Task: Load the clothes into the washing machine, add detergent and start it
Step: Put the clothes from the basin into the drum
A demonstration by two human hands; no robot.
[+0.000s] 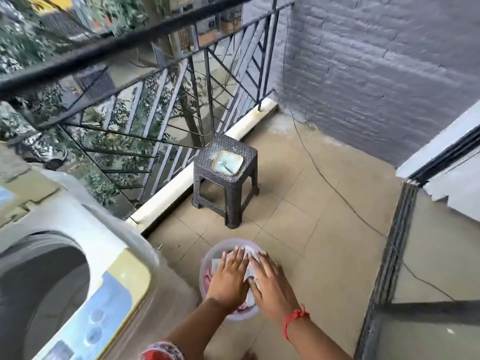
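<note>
From the head view I see both hands down in a translucent tub [207, 258] on the tiled balcony floor [311, 216]. My left hand [230, 278] lies flat with fingers spread on the clothes [207, 275]; my right hand [272, 281], with a red thread [296, 318] at the wrist, lies flat beside it, thumb just touching the left. Neither has closed on anything that I can see. The hands cover most of the laundry: only a pink edge at the left and some white cloth between and beyond the fingers show, so I cannot count the pieces.

The washing machine [85, 229] stands at my left, cut off by the frame edge, its drum opening [44, 276] dark and blurred; the panel markings [104, 307] are unreadable. Whether anything lies inside I cannot tell.

Further off, a dark woven stool [226, 183] stands by the railing [155, 100], carrying a pale square dish [228, 163] whose contents I cannot make out. A thin cable [337, 190] trails across the floor along the grey brick wall [376, 74].
</note>
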